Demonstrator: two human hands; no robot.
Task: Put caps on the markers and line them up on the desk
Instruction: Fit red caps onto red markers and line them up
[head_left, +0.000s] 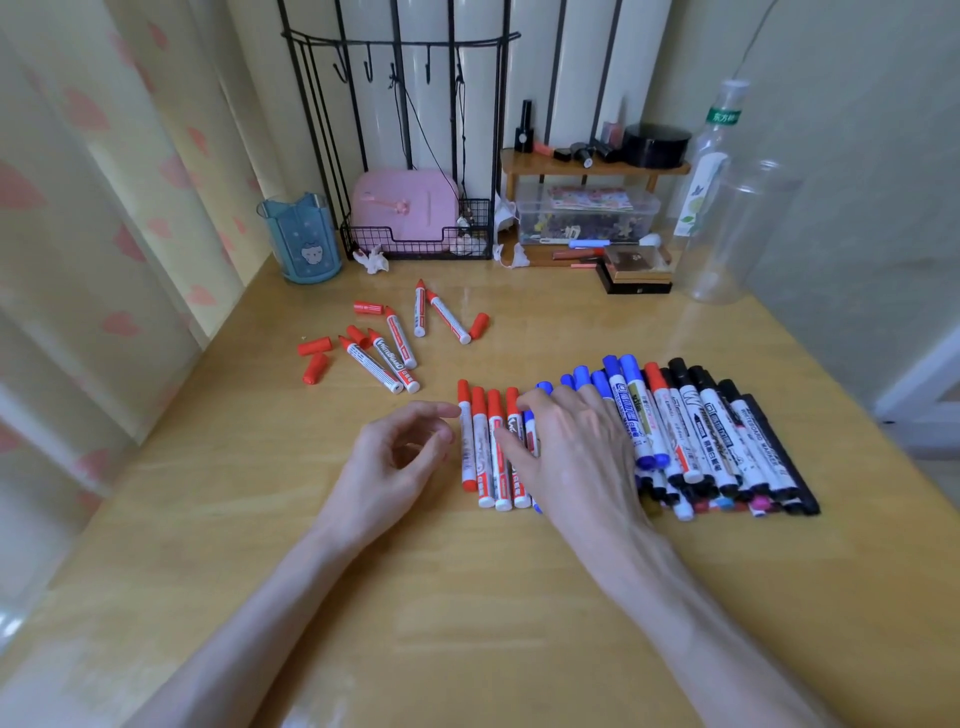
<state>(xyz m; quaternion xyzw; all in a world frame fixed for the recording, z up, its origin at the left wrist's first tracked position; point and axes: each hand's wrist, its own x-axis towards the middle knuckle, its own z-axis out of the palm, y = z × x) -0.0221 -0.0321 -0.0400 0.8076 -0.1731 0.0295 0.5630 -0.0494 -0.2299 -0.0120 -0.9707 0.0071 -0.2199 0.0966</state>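
Surface: we log every marker on the wooden desk (322, 571).
Row: a row of capped markers (675, 431) lies at mid-desk, barrels side by side and touching. The red group (480, 452) is at the left end, the blue group (626, 410) in the middle and the black group (743, 436) at the right end.
Row axis: long axes run near-to-far with caps at the far end. Toward the right end the barrels lean, caps tilted left and tails right.
Under the row: more marker ends show beneath the near edge on the right; we cannot count them.
Uncapped: five uncapped red markers (395, 358) lie scattered far-left of the row, well apart from it. Their bare tips point away from us and their axes fan at differing angles.
Caps: five loose red caps (315, 345) lie on their sides among and beside them.
Left hand: the left hand (400, 457) sits just left of the row, fingers loosely curled, gripping nothing. Its index fingertip is at the outermost red cap; we cannot confirm contact.
Right hand: the right hand (566, 447) lies palm-down on the row, fingers straight and spread over red and blue barrels, thumb across the red group. It presses and grasps nothing.
Far edge: a blue pen cup (304, 239), a wire rack (415, 228) and a clear bottle (727, 234).
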